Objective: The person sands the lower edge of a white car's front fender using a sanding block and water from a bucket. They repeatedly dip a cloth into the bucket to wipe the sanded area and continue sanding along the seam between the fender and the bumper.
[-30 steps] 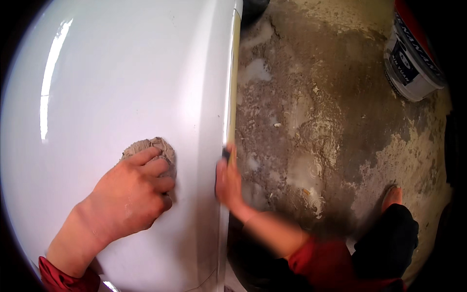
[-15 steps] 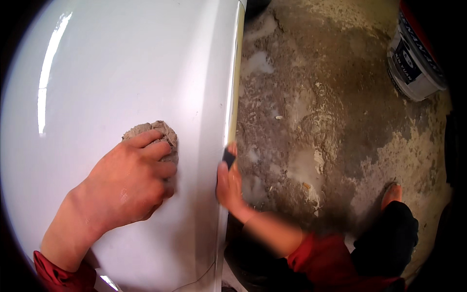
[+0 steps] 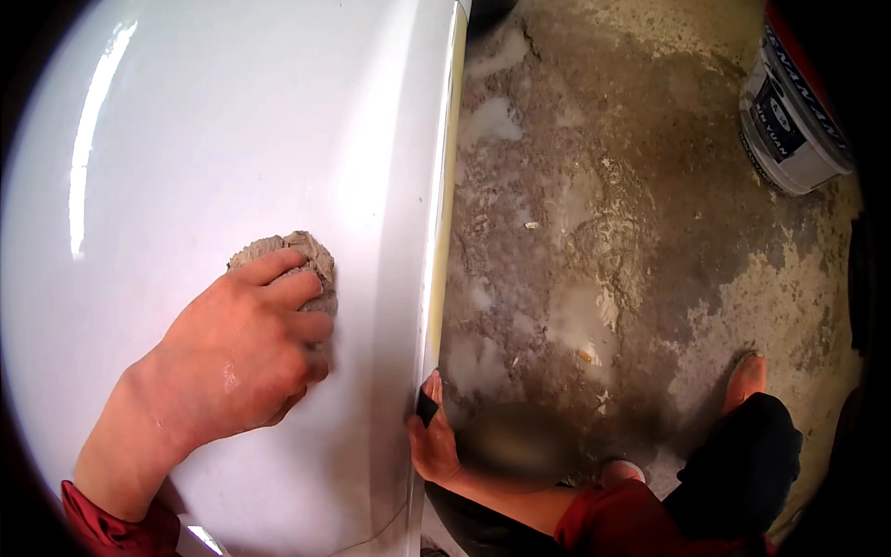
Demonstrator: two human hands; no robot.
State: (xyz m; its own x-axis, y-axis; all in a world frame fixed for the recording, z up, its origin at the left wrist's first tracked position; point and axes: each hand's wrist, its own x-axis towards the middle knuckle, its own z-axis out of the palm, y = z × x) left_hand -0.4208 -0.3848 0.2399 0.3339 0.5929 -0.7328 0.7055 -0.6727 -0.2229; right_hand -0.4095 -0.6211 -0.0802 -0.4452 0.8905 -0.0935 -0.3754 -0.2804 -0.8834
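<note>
My left hand (image 3: 237, 348) is closed over a crumpled grey-brown cloth (image 3: 283, 255), which rests on a large glossy white panel (image 3: 232, 111) that looks like car bodywork. At the panel's right edge, my right hand (image 3: 434, 444) grips a small dark flat piece (image 3: 427, 406). It holds the piece against the edge, thumb on the panel side and fingers on the outer side. What the dark piece is made of cannot be made out. A pale yellow strip (image 3: 445, 186) runs along the edge beyond my right hand.
The concrete floor (image 3: 640, 232) right of the panel is stained and wet in patches. A white bucket (image 3: 789, 121) with a dark label and red top stands at the far right. Below it, a dark-clothed leg (image 3: 742, 455) and a bare foot (image 3: 745, 379) show.
My right hand has slid nearer along the panel's edge with the dark piece. My left hand stays on the cloth, almost unmoved.
</note>
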